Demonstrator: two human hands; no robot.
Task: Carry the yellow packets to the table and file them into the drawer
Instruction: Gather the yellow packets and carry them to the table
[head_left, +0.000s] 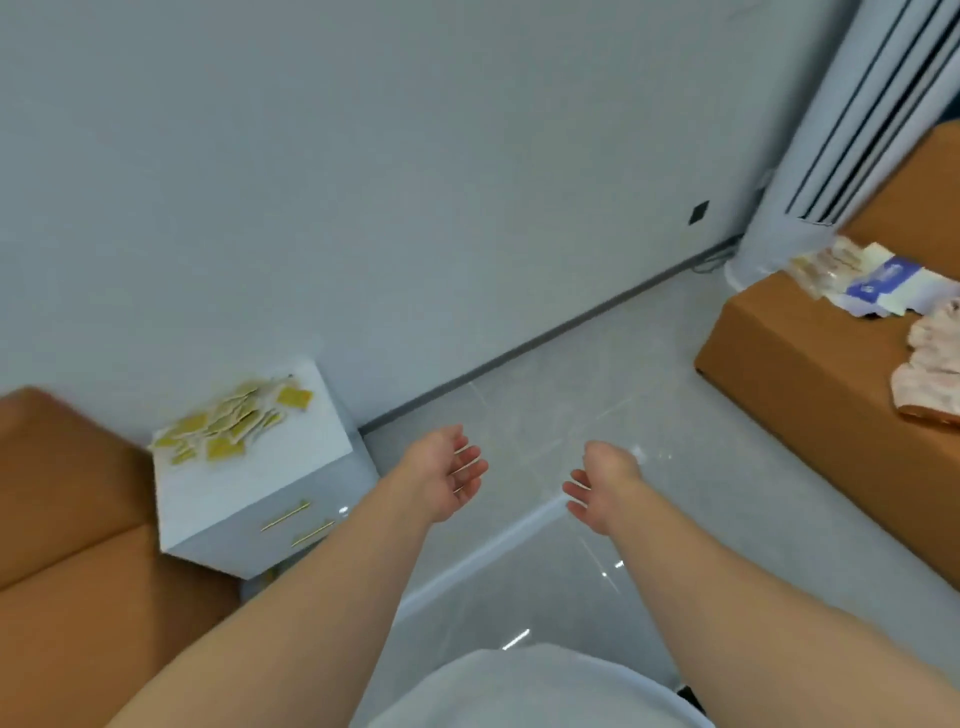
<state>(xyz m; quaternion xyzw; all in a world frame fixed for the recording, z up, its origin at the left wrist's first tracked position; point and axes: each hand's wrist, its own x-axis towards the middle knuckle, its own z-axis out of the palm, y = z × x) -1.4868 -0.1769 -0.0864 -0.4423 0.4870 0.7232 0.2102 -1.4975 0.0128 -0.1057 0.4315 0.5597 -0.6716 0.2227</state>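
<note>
Both arms reach fwd over the glossy grey tile floor (597, 405), centre of frame. Left hand (441, 473) is spread, palm turned inward, fingers loose — holding nothing. Right hand (597, 486) likewise spread, palm facing the left one, empty; the two are apart w/ bare floor between them.

Yellow packets (234, 421) lie in a loose scattered heap on top of the white bedside cabinet (260, 499), left of centre, against the wall. Cabinet front shows two drawers w/ thin gold bar handles (285, 516) — both look closed.

Orange-brown sofa (67, 545) fills lower left, touching the cabinet's side. Another orange-brown seat (810, 374) at right carries paper/plastic wrappers (872, 280) and a pink cloth (930, 369). White standing AC unit (831, 130) in upper right corner.
</note>
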